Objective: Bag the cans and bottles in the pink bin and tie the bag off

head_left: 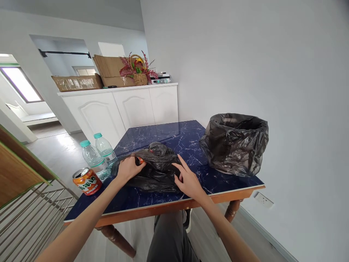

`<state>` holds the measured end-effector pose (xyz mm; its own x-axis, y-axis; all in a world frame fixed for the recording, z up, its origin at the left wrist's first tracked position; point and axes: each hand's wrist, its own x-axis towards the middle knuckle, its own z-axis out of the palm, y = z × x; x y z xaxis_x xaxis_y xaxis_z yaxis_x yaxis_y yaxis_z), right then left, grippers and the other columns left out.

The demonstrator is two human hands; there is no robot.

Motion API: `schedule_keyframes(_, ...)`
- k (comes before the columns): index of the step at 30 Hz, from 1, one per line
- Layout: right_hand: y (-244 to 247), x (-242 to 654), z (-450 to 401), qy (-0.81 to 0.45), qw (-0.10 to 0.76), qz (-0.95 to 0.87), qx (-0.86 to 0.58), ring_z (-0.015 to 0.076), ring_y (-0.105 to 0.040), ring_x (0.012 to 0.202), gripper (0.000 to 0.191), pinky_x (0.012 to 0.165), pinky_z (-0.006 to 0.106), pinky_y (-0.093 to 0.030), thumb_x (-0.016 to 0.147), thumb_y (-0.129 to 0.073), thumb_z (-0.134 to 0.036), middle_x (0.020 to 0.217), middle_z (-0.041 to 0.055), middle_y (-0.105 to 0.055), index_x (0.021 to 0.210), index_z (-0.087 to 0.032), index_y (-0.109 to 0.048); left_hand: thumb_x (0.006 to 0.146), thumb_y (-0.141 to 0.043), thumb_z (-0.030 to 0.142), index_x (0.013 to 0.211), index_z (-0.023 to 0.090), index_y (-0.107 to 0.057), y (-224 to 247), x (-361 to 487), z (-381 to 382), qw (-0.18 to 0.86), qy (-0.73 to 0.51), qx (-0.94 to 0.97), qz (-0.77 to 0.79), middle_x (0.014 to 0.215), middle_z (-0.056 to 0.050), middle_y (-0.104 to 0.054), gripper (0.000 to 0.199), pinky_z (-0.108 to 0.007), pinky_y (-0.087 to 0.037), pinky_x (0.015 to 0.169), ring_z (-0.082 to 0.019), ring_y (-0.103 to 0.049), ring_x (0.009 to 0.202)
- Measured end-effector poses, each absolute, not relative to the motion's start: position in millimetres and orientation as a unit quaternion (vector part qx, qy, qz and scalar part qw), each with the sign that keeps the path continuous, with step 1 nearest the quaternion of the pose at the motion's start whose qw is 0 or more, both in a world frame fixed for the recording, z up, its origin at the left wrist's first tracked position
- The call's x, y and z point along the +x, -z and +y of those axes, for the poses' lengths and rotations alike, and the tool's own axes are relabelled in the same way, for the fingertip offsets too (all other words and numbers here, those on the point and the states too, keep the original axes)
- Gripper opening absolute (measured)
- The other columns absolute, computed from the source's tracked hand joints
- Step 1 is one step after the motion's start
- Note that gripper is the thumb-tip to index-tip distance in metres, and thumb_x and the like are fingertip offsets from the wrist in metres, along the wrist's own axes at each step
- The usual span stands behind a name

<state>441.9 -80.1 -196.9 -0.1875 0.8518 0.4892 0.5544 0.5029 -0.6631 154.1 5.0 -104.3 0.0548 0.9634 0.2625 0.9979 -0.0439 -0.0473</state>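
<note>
A black plastic bag (pixel 160 176) lies crumpled on the blue marbled table (pixel 188 140), with a bit of something orange showing at its opening. My left hand (pixel 129 169) is closed on the bag's left side, thumb and fingers pinching its edge. At the bag's right side is my right hand (pixel 188 180), its fingers apart and curved, the fingertips at the plastic. An orange can (pixel 87 181) stands at the table's left edge. Two clear bottles with teal caps, one nearer (pixel 94 158) and one farther (pixel 105 147), stand behind it.
A bin lined with a black bag (pixel 237 145) stands at the table's right side, near the wall. Behind the table is a white cabinet (pixel 133 109) bearing cardboard boxes (pixel 79 83) and a flower basket (pixel 140 79). A metal rack (pixel 40 207) is at the left.
</note>
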Motion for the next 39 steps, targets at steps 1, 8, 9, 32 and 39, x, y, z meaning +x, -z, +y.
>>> schedule_keyframes(1,197,442,-80,-0.167,0.438,-0.749,-0.469,0.0105,-0.064,0.063,0.054,0.065,0.034,-0.06,0.099,-0.049,-0.027,0.182,0.009,-0.015,0.153,-0.032,-0.055,0.094,-0.056,0.063,0.113,0.014,-0.075,99,158,0,0.113,0.083,-0.725,-0.675,0.108,-0.022,-0.082,0.056,-0.042,-0.057,0.087,-0.041,-0.078,0.103)
schedule_keyframes(8,193,440,-83,-0.169,0.457,-0.747,-0.452,0.0082,-0.063,0.064,0.046,0.067,0.032,-0.06,0.096,-0.054,-0.024,0.182,0.0081,-0.013,0.141,-0.031,-0.063,0.09,-0.063,0.068,0.124,0.018,-0.071,50,188,-45,0.11,0.086,-0.793,-0.593,0.12,-0.017,-0.08,0.061,-0.042,-0.057,0.086,-0.042,-0.075,0.113)
schedule_keyframes(9,192,440,-84,-0.169,0.459,-0.749,-0.446,0.0078,-0.063,0.064,0.042,0.066,0.031,-0.059,0.096,-0.055,-0.024,0.183,0.0079,-0.012,0.136,-0.03,-0.066,0.09,-0.063,0.069,0.122,0.018,-0.071,43,193,-52,0.095,0.088,-0.804,-0.58,0.12,-0.017,-0.08,0.06,-0.041,-0.058,0.085,-0.041,-0.075,0.111)
schedule_keyframes(32,220,444,-59,-0.097,0.493,-0.668,-0.549,0.0212,-0.063,0.081,0.002,0.072,0.032,-0.049,0.094,-0.054,-0.023,0.097,0.0038,-0.059,0.094,-0.025,-0.052,0.086,-0.084,0.049,0.139,0.027,-0.061,27,190,-86,-0.359,0.253,-0.808,-0.393,0.137,-0.006,-0.076,0.062,-0.048,-0.058,0.111,-0.03,-0.075,0.122)
schedule_keyframes(39,220,444,-58,-0.084,0.5,-0.645,-0.572,0.0203,-0.063,0.076,0.009,0.074,0.033,-0.051,0.093,-0.051,-0.022,0.096,0.0039,-0.059,0.1,-0.023,-0.055,0.079,-0.088,0.054,0.135,0.024,-0.064,29,187,-81,-0.364,0.328,-0.764,-0.42,0.14,-0.01,-0.075,0.068,-0.053,-0.053,0.117,-0.034,-0.07,0.131)
